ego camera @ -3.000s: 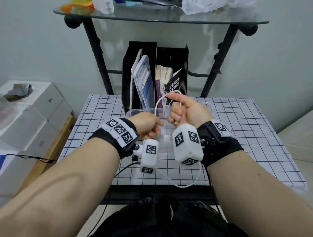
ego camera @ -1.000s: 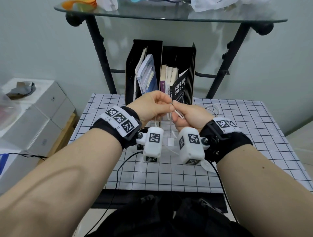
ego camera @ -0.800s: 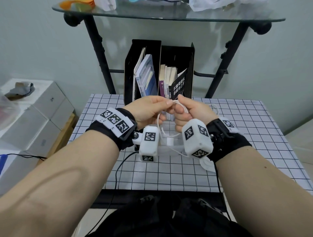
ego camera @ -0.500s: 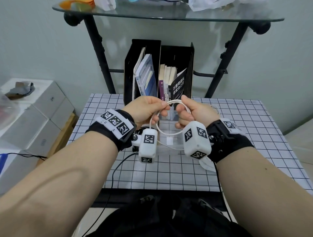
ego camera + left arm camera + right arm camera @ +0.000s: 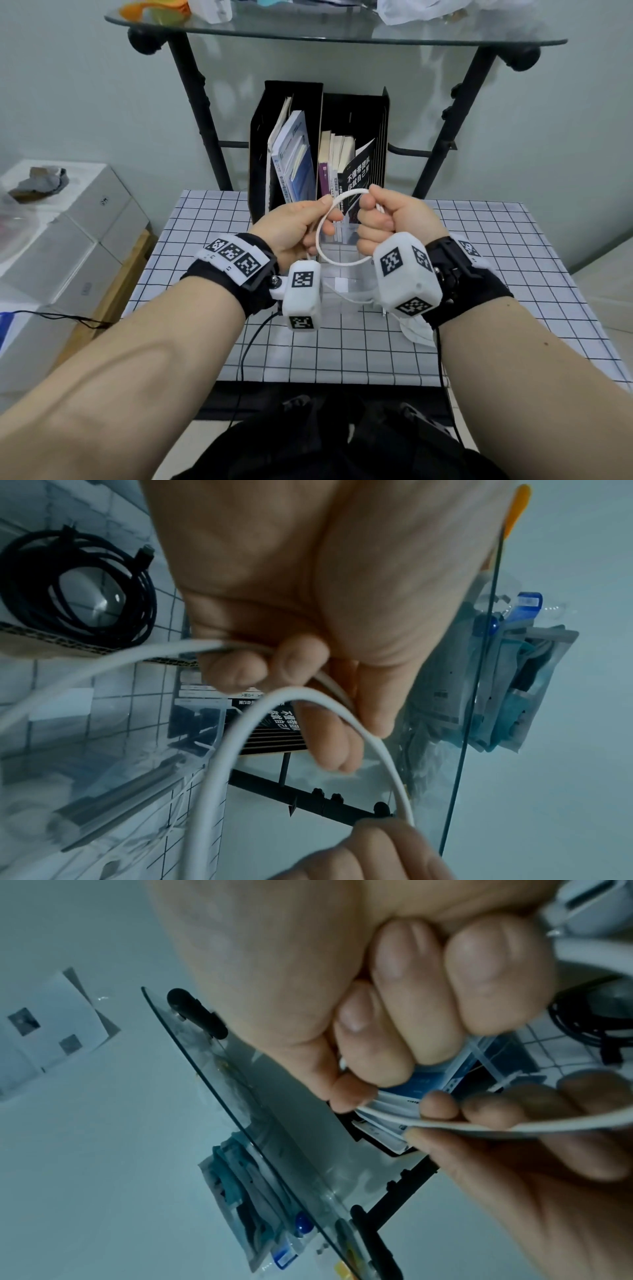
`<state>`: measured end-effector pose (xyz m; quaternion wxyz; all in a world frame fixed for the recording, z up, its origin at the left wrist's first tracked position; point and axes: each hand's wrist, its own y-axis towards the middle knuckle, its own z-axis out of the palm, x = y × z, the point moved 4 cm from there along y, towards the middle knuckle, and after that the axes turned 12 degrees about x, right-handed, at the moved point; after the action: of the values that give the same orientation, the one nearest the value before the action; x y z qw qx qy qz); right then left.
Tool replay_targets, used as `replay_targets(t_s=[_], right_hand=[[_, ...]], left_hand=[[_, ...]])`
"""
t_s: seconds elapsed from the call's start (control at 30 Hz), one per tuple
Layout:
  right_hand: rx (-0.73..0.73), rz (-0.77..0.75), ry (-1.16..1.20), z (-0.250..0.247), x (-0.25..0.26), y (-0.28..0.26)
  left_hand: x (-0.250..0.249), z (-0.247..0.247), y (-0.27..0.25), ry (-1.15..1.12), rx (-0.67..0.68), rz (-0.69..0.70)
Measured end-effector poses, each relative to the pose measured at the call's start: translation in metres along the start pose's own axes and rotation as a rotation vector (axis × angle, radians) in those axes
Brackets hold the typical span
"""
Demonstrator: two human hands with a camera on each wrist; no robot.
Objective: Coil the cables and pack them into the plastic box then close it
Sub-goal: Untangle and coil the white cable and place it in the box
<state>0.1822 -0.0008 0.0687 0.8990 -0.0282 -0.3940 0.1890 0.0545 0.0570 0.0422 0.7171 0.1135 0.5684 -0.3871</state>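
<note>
Both our hands hold one white cable (image 5: 320,240) in a loop above the clear plastic box (image 5: 346,274): left hand (image 5: 294,226) pinching its top, right hand (image 5: 394,219) clenched around it; a black cable (image 5: 75,588) lies coiled nearby.

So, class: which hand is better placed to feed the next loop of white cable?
Probably the left hand: it pinches the white cable where the slack trails off, while the right hand fists the formed loop.

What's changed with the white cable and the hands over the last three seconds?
The white cable went from one strand to a round loop, held up between the left hand and right hand. Both hands rose slightly and kept gripping it. The clear box stayed on the table.
</note>
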Motion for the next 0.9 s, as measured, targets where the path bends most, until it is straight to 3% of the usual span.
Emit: replay_targets(t_s=[0.3,0.53,0.73,0.9], right_hand=[[-0.102,-0.295,0.152,-0.009,0.03,-0.012],[-0.225,-0.487,0.211,-0.02,0.055,-0.023],[-0.235,-0.472,0.16,-0.022,0.05,-0.024],[-0.211,-0.397,0.057,-0.016,0.051,-0.025]], left_hand=[[0.015,0.0,-0.002,-0.042,0.138,-0.052],[0.025,0.01,-0.005,0.072,0.197,-0.091],[0.03,0.01,-0.006,0.178,0.17,-0.087],[0.031,0.013,0.0,0.164,0.052,-0.041]])
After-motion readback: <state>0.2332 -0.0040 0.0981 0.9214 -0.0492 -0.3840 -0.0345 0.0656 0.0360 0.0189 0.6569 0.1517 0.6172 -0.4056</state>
